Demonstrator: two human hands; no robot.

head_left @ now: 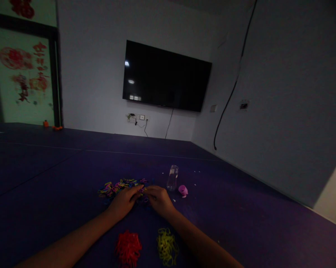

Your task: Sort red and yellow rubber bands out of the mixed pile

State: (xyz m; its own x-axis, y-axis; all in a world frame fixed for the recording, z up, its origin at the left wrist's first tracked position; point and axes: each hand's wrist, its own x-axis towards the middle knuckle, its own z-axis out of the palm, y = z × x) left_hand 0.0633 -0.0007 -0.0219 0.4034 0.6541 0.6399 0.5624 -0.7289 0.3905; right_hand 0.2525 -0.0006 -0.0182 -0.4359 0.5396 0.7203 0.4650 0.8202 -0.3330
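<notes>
A loose pile of mixed-colour rubber bands [110, 189] lies on the dark purple surface, with yellow, pink, blue and purple strands tangled together. My left hand [124, 200] reaches over its right part, fingers closed around a few bands near the fingertips. From the other side my right hand [160, 199] comes close, almost touching the left, its thumb and fingers pinched on bands at the pile's edge. Exactly which strands each hand grips is too small and dark to tell. Nearer me, between my forearms, sit a red rubber band heap [128, 248] and a yellow rubber band heap [167, 246].
Just beyond my right hand stands a clear plastic bottle [172, 178], beside a pink cap-like piece [183, 191]. Small white scraps are scattered around them. A television [166, 76] hangs on the far wall, and a black cable [226, 104] runs down the right wall.
</notes>
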